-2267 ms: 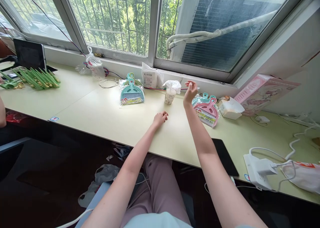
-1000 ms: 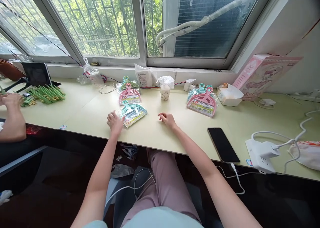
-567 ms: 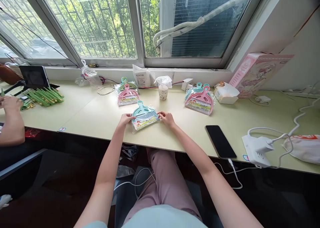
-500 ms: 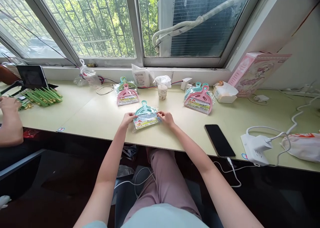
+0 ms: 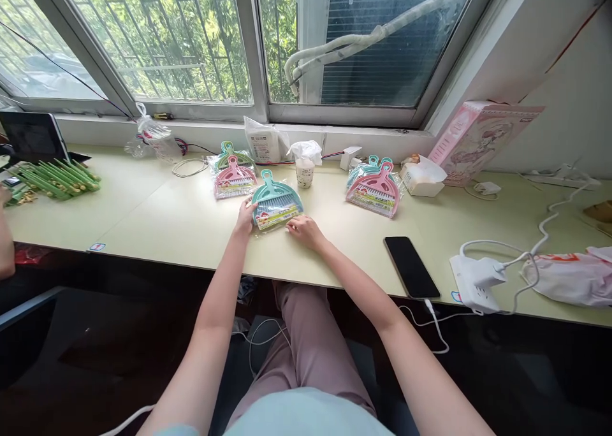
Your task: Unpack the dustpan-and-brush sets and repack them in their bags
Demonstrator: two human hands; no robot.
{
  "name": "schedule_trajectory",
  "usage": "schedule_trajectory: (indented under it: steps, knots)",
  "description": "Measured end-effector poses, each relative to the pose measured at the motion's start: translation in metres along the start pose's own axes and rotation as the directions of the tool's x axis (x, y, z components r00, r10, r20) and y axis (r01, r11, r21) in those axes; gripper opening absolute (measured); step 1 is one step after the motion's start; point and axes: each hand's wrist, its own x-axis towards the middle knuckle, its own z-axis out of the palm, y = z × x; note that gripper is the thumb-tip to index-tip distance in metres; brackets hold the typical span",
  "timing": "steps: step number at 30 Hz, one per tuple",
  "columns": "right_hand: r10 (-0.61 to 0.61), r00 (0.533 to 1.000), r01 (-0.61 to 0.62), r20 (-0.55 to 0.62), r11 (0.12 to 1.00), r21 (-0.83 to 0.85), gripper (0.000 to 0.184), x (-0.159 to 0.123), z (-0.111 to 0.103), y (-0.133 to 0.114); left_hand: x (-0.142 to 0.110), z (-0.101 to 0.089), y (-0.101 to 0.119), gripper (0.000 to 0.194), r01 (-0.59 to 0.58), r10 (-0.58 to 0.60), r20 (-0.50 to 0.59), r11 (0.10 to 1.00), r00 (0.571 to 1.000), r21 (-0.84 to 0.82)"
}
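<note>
A teal mini dustpan-and-brush set in a clear bag (image 5: 276, 205) is tilted up off the pale green desk (image 5: 191, 225), its handle pointing away from me. My left hand (image 5: 245, 218) grips the bag's left lower edge. My right hand (image 5: 303, 229) pinches its right lower corner, knuckles resting on the desk. Behind it lies a pink set on a green one (image 5: 233, 176). Another pink set on a teal one (image 5: 375, 190) lies further right.
A paper cup with tissue (image 5: 303, 166) and a white packet (image 5: 262, 144) stand by the window sill. A black phone (image 5: 411, 266) on a charging cable, a white power strip (image 5: 474, 282), a pink box (image 5: 478, 139), a white bag (image 5: 568, 275) are right. Green items (image 5: 57, 176) and another person's arm (image 5: 4, 245) are left.
My hands took the teal set from the left stack, pulled it to the desk's middle, and now tip its front edge up. The camera has shifted slightly.
</note>
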Motion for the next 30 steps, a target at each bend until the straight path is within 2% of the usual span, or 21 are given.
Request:
schedule_trajectory:
  steps: [3, 5, 7, 9, 11, 13, 17, 20, 25, 30]
  knots:
    - [0.178, 0.982, -0.166, -0.061, 0.973, 0.163, 0.023, 0.002, 0.001, 0.007, -0.002, -0.001, -0.006, 0.046, 0.081, -0.073, 0.117, 0.995, 0.99, -0.062]
    - [0.336, 0.936, -0.282, -0.101, 0.891, 0.355, 0.03, 0.003, 0.001, 0.012, -0.006, -0.001, -0.006, 0.048, 0.115, -0.099, 0.166, 0.989, 0.981, -0.088]
    - [0.483, 0.872, -0.354, -0.077, 0.733, 0.581, 0.033, 0.003, 0.001, 0.016, -0.01, 0.0, -0.004, 0.054, 0.096, -0.076, 0.174, 0.99, 0.982, -0.106]
    - [0.563, 0.826, -0.351, -0.018, 0.54, 0.765, 0.032, 0.004, 0.001, 0.018, -0.016, 0.002, 0.0, 0.061, 0.059, -0.042, 0.171, 0.993, 0.984, -0.099]
    - [0.589, 0.808, -0.298, 0.015, 0.386, 0.873, 0.032, 0.005, 0.001, 0.018, -0.021, 0.004, 0.003, 0.065, 0.048, -0.036, 0.187, 0.997, 0.982, -0.064]
    - [0.61, 0.792, -0.259, 0.026, 0.297, 0.919, 0.032, 0.005, 0.001, 0.016, -0.027, 0.006, 0.005, 0.063, 0.069, -0.062, 0.244, 0.998, 0.968, -0.017]
    - [0.682, 0.731, -0.271, 0.023, 0.259, 0.927, 0.03, 0.005, 0.001, 0.014, -0.033, 0.009, 0.006, 0.057, 0.104, -0.099, 0.391, 0.995, 0.915, 0.01]
    - [0.712, 0.701, -0.301, 0.037, 0.249, 0.921, 0.031, 0.004, 0.0, 0.013, -0.035, 0.011, 0.006, 0.061, 0.085, -0.067, 0.406, 0.996, 0.911, -0.026]
    - [0.696, 0.713, -0.333, 0.087, 0.226, 0.915, 0.026, 0.005, -0.001, 0.01, -0.038, 0.012, 0.007, 0.064, 0.081, -0.054, 0.407, 0.996, 0.912, -0.049]
    - [0.676, 0.734, -0.321, 0.073, 0.249, 0.914, 0.017, 0.006, -0.004, 0.012, -0.035, 0.01, 0.006, 0.049, 0.204, -0.167, 0.418, 0.978, 0.893, -0.045]
